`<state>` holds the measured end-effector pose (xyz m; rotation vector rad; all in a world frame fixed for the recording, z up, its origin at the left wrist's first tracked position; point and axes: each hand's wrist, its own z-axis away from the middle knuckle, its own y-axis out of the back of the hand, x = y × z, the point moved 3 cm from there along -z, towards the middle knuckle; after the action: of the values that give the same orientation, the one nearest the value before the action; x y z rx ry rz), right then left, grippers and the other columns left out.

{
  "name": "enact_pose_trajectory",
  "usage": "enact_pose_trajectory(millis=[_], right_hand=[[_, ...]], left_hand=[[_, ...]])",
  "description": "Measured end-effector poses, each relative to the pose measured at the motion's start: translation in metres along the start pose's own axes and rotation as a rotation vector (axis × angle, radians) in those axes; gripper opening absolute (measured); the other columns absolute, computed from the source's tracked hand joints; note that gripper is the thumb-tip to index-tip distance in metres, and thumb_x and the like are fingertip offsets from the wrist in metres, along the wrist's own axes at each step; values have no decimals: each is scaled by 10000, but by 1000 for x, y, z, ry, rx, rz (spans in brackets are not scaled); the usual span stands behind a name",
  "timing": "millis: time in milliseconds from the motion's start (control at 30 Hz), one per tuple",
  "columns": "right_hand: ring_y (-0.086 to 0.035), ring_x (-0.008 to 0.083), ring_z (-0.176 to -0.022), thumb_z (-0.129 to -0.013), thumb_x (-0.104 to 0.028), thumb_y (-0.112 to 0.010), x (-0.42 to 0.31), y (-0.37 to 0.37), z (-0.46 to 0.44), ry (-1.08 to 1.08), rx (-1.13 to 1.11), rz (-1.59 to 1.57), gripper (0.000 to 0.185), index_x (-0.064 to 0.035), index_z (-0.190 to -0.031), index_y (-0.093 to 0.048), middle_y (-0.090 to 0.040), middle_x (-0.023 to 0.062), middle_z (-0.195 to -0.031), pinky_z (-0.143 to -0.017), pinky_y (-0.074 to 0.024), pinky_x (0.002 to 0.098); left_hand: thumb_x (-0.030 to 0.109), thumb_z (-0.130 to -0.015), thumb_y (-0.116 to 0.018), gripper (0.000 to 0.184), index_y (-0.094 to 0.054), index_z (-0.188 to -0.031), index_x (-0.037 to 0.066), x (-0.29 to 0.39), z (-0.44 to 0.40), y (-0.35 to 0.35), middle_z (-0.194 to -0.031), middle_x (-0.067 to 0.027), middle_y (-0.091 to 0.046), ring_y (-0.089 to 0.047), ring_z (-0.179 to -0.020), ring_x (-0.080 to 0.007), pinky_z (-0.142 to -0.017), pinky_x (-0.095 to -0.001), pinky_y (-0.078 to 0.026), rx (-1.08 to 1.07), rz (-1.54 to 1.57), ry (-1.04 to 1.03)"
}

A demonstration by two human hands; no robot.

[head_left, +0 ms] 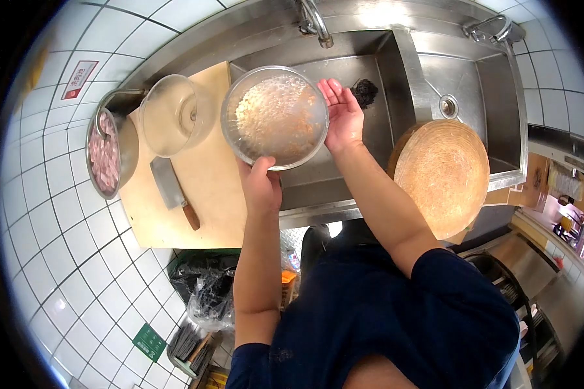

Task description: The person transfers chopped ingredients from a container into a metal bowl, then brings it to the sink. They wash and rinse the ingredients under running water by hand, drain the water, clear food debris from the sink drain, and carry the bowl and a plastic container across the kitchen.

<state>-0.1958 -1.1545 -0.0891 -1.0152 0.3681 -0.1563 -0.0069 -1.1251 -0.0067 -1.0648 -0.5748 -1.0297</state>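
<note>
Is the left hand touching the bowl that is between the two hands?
Touching. The head view shows the thumb of the left hand lying over the near rim of the bowl.

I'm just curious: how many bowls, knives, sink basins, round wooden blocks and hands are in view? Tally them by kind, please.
Bowls: 3 (held bowl, see-through bowl, metal bowl of pink pieces)
Knives: 1 (cleaver)
Sink basins: 2 (left basin, right basin)
Round wooden blocks: 1 (round block)
Hands: 2 (left hand, right hand)
Total: 9
</note>
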Motion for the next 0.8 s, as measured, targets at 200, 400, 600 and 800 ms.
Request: enact_pose_trajectory(millis=[200, 400, 600, 800], right_hand=[[-523, 311, -1257, -1007, -276, -456, 4, 1, -6, -14, -32, 14, 381, 23, -1228, -540, -574, 183, -1309, -1126, -365, 419], [-514, 297, -1272, -997, -275, -477, 7, -1, -6, -64, -22, -23, 383, 3, -1253, -539, -567, 162, -1329, -1130, -362, 410], [-536, 270, -1249, -983, -241, -518, 8, -1, -6, -87, 1, -60, 328, -21, -1217, -585, -594, 129, -1313, -1113, -398, 404], [-517, 289, -1261, -982, -265, -538, 7, -4, -5, -75, -11, -71, 376, -9, -1257, -534, -576, 140, -1309, -1119, -386, 422]], left_hand=[[-27, -750, -509, 711, -360, -1440, 67, -1, -3, 1, -1315, -127, -504, -564, -1163, -286, -902, -409, -536, 28, -33, -71], [-20, -752, -522, 677, -404, -1412, 67, 0, -2, -4, -1274, -115, -533, -590, -1127, -275, -869, -402, -554, 42, -10, -130], [-14, -755, -526, 662, -410, -1402, 62, 0, -2, -3, -1251, -115, -542, -601, -1103, -269, -850, -395, -565, 55, -35, -126], [6, -753, -541, 652, -416, -1391, 57, 1, -3, -5, -1185, -104, -564, -628, -1014, -236, -772, -351, -580, 53, -52, -146]])
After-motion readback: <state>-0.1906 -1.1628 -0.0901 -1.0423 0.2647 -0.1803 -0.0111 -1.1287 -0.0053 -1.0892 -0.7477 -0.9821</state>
